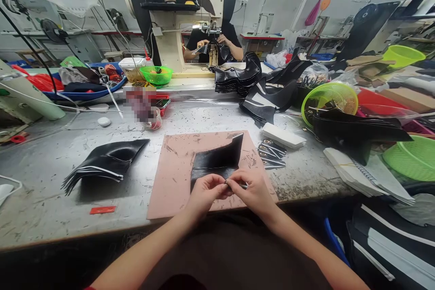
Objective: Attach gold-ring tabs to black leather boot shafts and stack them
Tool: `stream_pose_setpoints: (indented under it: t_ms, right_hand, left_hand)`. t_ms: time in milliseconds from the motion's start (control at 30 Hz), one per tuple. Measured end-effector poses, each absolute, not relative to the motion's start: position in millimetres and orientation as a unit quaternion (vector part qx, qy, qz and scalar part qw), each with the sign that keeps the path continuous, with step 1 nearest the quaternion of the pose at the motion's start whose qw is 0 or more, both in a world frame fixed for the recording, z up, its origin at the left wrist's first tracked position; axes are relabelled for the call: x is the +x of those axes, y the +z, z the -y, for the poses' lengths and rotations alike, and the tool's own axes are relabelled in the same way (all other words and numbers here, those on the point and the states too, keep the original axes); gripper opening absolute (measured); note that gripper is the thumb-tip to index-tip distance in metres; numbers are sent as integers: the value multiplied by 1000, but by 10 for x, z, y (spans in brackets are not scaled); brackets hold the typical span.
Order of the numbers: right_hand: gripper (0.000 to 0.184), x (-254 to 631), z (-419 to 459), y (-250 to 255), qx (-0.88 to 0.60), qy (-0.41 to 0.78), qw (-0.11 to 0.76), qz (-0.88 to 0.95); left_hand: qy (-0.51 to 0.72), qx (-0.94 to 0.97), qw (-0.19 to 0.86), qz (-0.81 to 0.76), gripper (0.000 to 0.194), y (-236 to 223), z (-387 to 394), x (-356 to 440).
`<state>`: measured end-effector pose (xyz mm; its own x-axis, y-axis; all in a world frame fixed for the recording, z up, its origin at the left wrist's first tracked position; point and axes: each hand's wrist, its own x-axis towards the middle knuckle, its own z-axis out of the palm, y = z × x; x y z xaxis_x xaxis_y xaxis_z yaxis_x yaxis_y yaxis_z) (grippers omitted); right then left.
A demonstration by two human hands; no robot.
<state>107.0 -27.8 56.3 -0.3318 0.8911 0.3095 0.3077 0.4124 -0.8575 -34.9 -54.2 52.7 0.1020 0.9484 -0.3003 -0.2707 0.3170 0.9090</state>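
Observation:
On a pink board (170, 154) lies a black leather piece (214, 158), cut in a shape like a shoe or boot upper, with a seam across it. My left hand (209, 190) and my right hand (249, 188) meet at its near edge. The fingertips of both are pinched together around something small and dark, too hidden to name. A thin pale end sticks out by my right fingers. Right of the board are several small black tabs (270, 154) with eyelets and white strips. To the left rests a stack of black leather pieces (105, 161) with white edges.
A red strip (103, 210) lies at front left. Ahead stands a sewing machine (166, 31), with a person working behind it. Stacked black leather pieces (238, 77), white strips (283, 136) and a yellow-green basket (329, 99) are at right. A green bowl (156, 75) stands at back left.

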Motion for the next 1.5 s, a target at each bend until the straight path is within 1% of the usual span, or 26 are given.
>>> stream_pose_setpoints:
  t_ms: [67,133,200,233,267,333,367,400,433,533,600,667,733,867,1000,1133,1367,1500]
  right_hand:
    - [15,1085,278,534,-406,421,447,677]
    - [17,1188,287,505,-394,518,492,578]
    - [22,1406,305,488,-384,594,504,495]
    - [26,1547,318,486,-387,621,479,485]
    - [29,1693,332,489,-395,641,430,498]
    - [33,1938,366,505,-401,649,295,575]
    - [34,2007,384,514,-398,633,235,620]
    - [32,2029,400,521,-397,609,196,658]
    - [29,2003,414,522,-400,582,185,684]
    - [26,1730,426,479,-433,539,228,686]
    - [20,1524,404,421,-455,553,290,635]
    - [19,1398,359,362,-477,570,361,563]
    - [23,1373,299,317,-491,590,407,496]
    - [36,1525,175,254,-494,634,423,419]
    - [42,1798,122,166,-543,586,488,351]
    - [43,2008,170,52,-592,545,494,330]
    - [42,2063,250,0,-602,531,469,370]
    - [40,2063,234,9,-598,530,457,390]
  left_hand:
    - [462,313,678,-477,36,519,522,-349]
    - [461,280,687,-487,38,506,496,-365]
    - [465,272,673,-506,36,487,470,-399]
    - [468,274,664,-515,34,476,458,-418]
    - [470,276,655,-522,31,466,447,-434]
    - [476,295,638,-529,26,451,426,-444]
    - [472,317,627,-532,24,447,417,-432]
    - [462,351,616,-533,22,445,408,-408]
    - [444,396,604,-531,20,444,400,-373]
    - [390,528,564,-501,17,427,376,-249]
    - [376,569,541,-493,18,404,349,-197]
    - [352,583,536,-498,20,386,305,-192]
    - [311,585,557,-501,19,386,235,-224]
    - [238,555,594,-532,19,406,33,-327]
    - [167,562,603,-541,20,319,-126,-419]
    - [144,580,593,-540,23,196,-153,-451]
    - [119,662,484,-560,24,188,-129,-433]
    - [131,661,476,-566,25,176,-112,-416]
